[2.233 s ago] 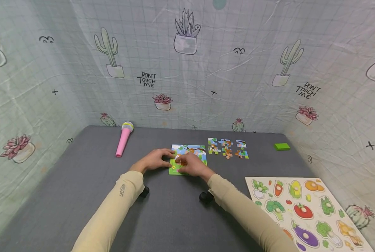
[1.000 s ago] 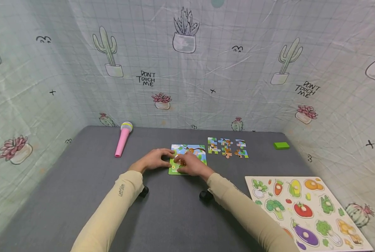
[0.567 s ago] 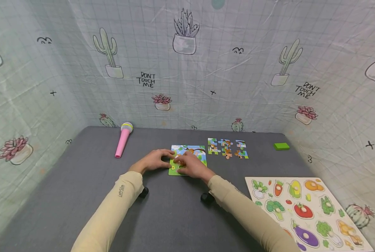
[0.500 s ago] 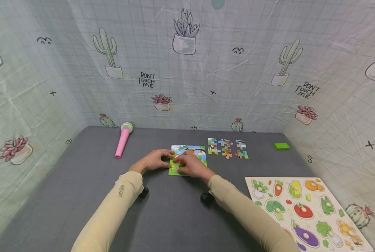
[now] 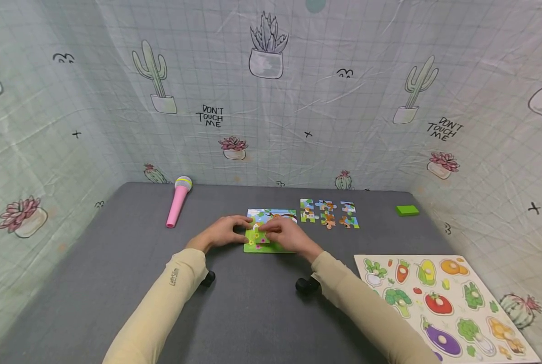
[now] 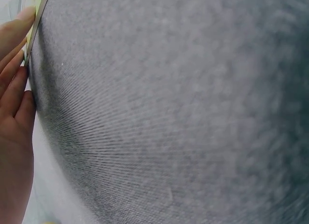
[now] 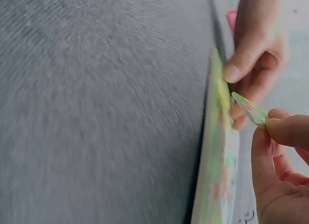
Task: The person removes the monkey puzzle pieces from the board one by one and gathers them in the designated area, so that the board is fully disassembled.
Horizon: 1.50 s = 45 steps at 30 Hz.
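My right hand [image 5: 291,235] pinches a green jigsaw puzzle piece [image 5: 263,237] between thumb and fingers. In the right wrist view the piece [image 7: 251,109] is tilted up, with a pink mark on it, over the puzzle board's left part. The board [image 5: 253,249] lies flat, green along its front with a blue, branch-and-leaf picture behind; the right hand covers some of it. At the board's left edge my left hand [image 5: 223,230] rests with thumb and fingers spread apart along that edge. The left wrist view shows this thumb [image 6: 21,23] on the board's edge, its fingers fairly straight.
Several loose puzzle pieces [image 5: 327,221] lie right of the board in two rows. A pink toy microphone [image 5: 177,205] is at back left, a green block [image 5: 407,211] at back right. A vegetable peg board [image 5: 416,298] fills the front right, near the right sleeve [image 5: 353,298].
The right hand has drawn back a little to the right, and the puzzle piece in its pinch now shows, lifted. The left hand stays at the board's edge.
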Each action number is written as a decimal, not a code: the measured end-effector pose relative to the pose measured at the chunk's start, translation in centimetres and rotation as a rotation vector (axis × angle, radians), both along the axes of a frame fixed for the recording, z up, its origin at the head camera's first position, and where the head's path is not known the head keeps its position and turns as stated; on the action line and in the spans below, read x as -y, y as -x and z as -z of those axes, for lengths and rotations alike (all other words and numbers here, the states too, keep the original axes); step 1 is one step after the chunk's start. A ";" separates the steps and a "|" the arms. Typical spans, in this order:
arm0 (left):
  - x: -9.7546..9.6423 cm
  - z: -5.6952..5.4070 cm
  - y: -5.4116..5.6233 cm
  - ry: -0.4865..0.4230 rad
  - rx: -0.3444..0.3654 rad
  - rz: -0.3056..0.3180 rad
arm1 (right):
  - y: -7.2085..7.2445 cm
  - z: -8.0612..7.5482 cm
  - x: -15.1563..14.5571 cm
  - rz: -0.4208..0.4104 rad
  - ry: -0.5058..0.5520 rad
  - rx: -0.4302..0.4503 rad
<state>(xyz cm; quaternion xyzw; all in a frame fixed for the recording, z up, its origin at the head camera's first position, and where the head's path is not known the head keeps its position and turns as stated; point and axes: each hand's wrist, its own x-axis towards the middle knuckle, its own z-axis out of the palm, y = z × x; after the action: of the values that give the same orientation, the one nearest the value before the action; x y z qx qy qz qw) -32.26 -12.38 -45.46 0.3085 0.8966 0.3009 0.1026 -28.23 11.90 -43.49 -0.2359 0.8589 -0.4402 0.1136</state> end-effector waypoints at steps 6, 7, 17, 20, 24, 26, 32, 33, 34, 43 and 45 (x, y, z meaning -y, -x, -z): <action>0.0 0.1 -0.2 0.002 0.017 -0.013 | -0.4 -0.6 -2.5 0.086 0.089 0.127; -0.1 0.1 -0.2 0.004 0.021 -0.017 | -0.4 -0.6 -2.9 0.094 0.100 0.133; -0.1 0.4 -0.3 0.006 -0.023 -0.008 | -0.5 -0.6 -7.0 0.222 0.033 0.106; -0.1 0.3 -0.4 0.003 -0.018 -0.018 | -0.4 -0.6 -8.3 0.262 0.039 0.112; -0.1 0.1 -0.5 -0.012 -0.019 -0.026 | -0.2 -0.6 -10.0 0.336 0.053 0.140; -0.1 0.0 -0.5 -0.015 -0.022 -0.023 | -0.2 -0.5 -10.7 0.350 0.027 0.155; -0.1 0.3 -0.5 -0.009 -0.018 -0.016 | -0.4 -0.1 -11.5 0.290 -0.074 0.141; -0.1 0.3 -0.5 -0.009 -0.018 -0.015 | -0.5 0.0 -11.5 0.279 -0.073 0.136; -0.1 0.3 -0.5 -0.010 -0.018 -0.016 | -0.5 0.1 -11.5 0.269 -0.071 0.126; -0.2 0.1 -0.5 -0.010 -0.024 -0.011 | 0.2 1.0 -10.8 0.245 -0.030 0.093; -0.2 0.0 -0.6 -0.008 -0.023 -0.010 | 0.2 1.1 -10.6 0.245 -0.032 0.092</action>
<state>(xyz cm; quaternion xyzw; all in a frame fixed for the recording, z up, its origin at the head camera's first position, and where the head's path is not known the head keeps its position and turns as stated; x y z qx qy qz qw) -31.70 -12.22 -45.50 0.3079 0.8980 0.3015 0.0893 -28.41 22.50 -44.56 -0.1072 0.8820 -0.4474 0.1019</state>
